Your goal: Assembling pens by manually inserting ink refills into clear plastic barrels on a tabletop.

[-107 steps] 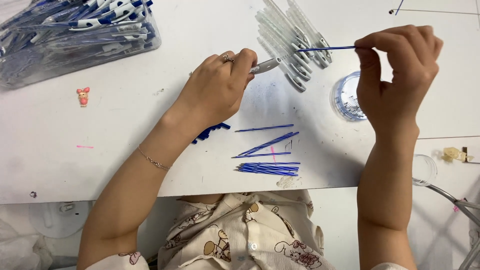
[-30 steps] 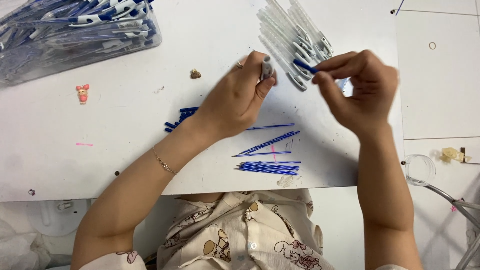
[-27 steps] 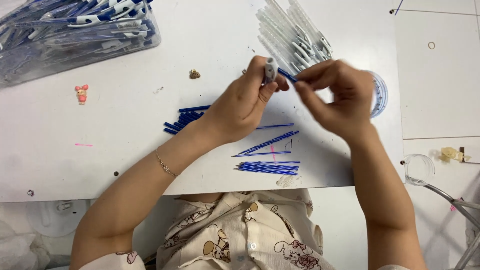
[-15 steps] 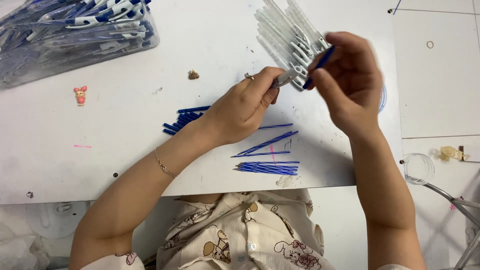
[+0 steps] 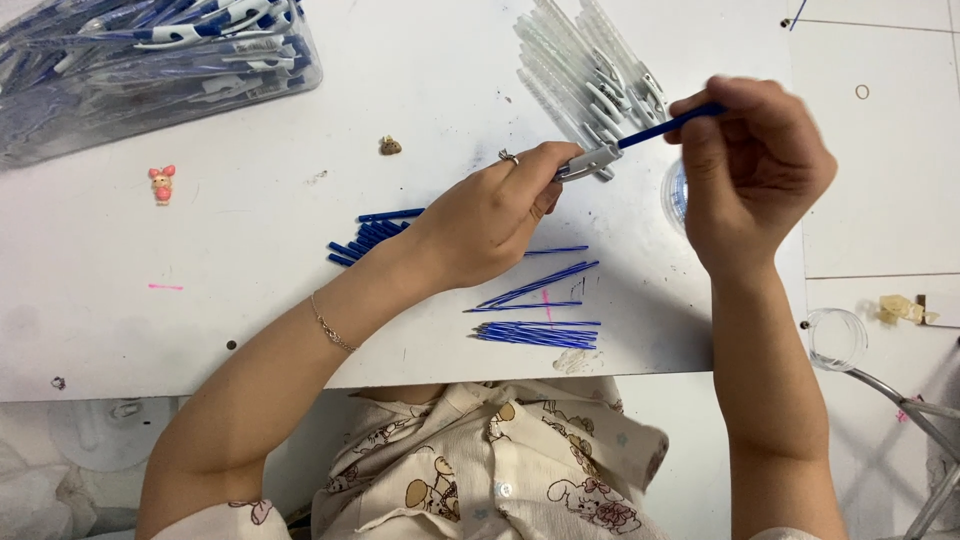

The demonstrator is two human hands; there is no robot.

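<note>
My left hand grips a clear pen barrel with a clip, its open end pointing right. My right hand pinches a thin blue refill whose left end sits in the barrel's mouth. Both hands hover above the white table. Under them lie loose blue refills in small bundles, and a further bunch of short blue tubes rests by my left wrist. A row of empty clear barrels lies at the back.
A clear plastic bag of finished blue pens fills the back left. A small pink figurine and a brown crumb lie on the table. A round clear lid sits behind my right hand, another clear cup at right.
My right hand brought a blue refill from the far right to the barrel in my left hand, and the refill's end now sits in the barrel. A pile of blue tubes shows by my left wrist.
</note>
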